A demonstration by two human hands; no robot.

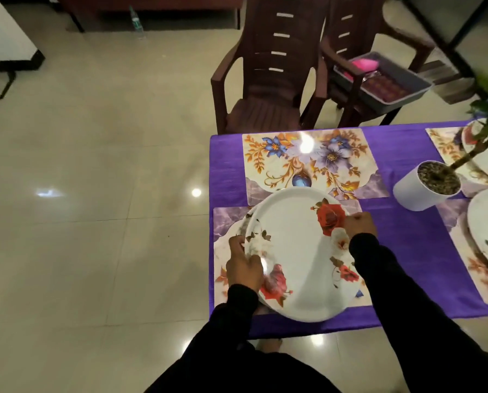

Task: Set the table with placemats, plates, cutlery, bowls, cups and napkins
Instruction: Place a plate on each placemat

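Round white plate (299, 256) printed with red roses, gripped at opposite rims by left hand (244, 266) and right hand (360, 224), over a floral placemat (223, 222).

I count four placemats: one under the plate I hold (223, 222), one bare beyond it (310, 163), and two at the right, far (444, 146) and near (469, 265). Three plates show: the one in my hands (296, 251), and two cut off by the right edge, far (472, 137) and near (486, 222). My two hands, left (244, 265) and right (360, 224), are on the plate. One potted plant (424, 185). Two chairs, near (265, 80) and far (359, 38). One tray (384, 78).
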